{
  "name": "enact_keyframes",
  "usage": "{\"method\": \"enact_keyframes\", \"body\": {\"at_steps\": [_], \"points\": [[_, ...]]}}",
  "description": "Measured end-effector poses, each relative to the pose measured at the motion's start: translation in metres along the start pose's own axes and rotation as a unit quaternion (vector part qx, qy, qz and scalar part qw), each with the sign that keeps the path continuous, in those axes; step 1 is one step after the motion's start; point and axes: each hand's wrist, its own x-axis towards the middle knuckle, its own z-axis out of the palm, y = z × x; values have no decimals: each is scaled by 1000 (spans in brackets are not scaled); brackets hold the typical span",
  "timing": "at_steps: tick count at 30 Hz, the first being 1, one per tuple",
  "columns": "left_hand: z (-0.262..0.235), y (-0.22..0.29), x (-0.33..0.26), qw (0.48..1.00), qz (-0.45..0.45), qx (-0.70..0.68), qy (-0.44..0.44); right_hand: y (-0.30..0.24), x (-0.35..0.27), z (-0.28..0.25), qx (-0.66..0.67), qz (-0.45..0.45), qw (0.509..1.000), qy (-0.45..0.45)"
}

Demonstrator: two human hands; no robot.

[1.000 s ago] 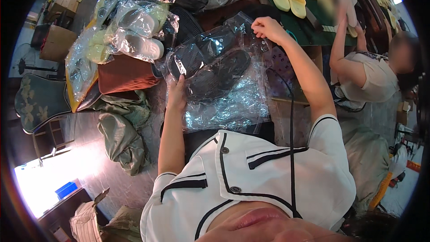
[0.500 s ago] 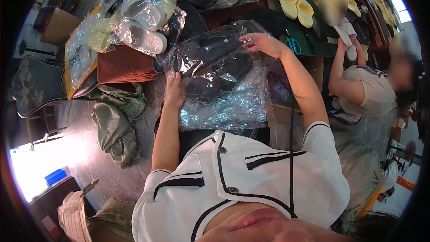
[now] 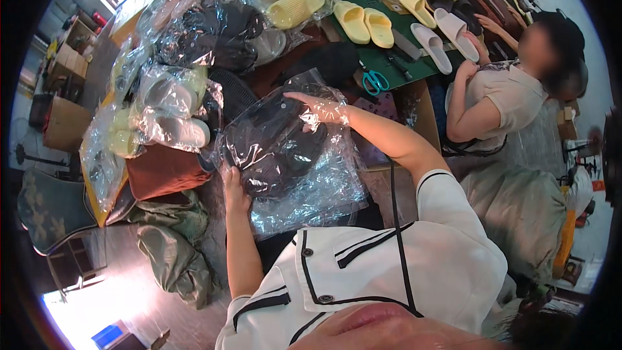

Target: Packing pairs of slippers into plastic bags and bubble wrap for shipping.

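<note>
Head view, from the body outward: a white top with black trim fills the lower edge, and both bare forearms reach up from it. Nearest lies a stack of clear bags [image 3: 304, 194], crinkled, spread over the lap and the table's near edge. On that stack sits the bag [image 3: 272, 142] in hand, holding dark slippers [image 3: 285, 155]. The left hand [image 3: 234, 189] presses on the bag's lower left corner, fingers curled against the plastic; whether they pinch it or only pin it I cannot tell. The right hand [image 3: 321, 109] lies farther up, inside or under the film near the bag's top edge, fingers spread flat and apart, clamped on nothing.

To do this step well, I judge the left hand should keep the corner anchored so the film stays taut, while the right smooths the plastic flat over the slippers without dragging them askew. The film is slippery and the stack beneath may slide with it, so light, even pressure serves best.

Left of the bag stand a brown box [image 3: 162, 172] and bagged pale slippers [image 3: 165, 113]. Beyond, scissors [image 3: 374, 81] lie on a green mat [image 3: 389, 58]. Farther up, loose yellow slippers [image 3: 366, 23] rest in pairs. At the right, another person's hand [image 3: 468, 70] rests at the mat's edge.
</note>
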Motion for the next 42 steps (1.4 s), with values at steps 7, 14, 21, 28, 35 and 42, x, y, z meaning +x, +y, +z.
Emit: {"method": "enact_keyframes", "body": {"at_steps": [7, 14, 21, 28, 35, 42], "points": [[-17, -11, 9, 999, 1, -22, 40, -5, 14, -8, 198, -10, 979, -48], [-58, -29, 21, 999, -26, -42, 18, -27, -13, -22, 167, 13, 986, 11], [-25, -8, 5, 992, -51, -108, -47, -23, -81, -87, 96, 12, 983, 158], [-2, 11, -6, 997, -67, -41, -21, -14, -164, -150, 146, -25, 928, 343], [6, 76, -30, 996, -29, 83, 0, -9, -169, -186, 266, -122, 789, 541], [-12, 91, -34, 979, -13, 203, 15, 21, -116, -261, 294, -192, 708, 613]]}}
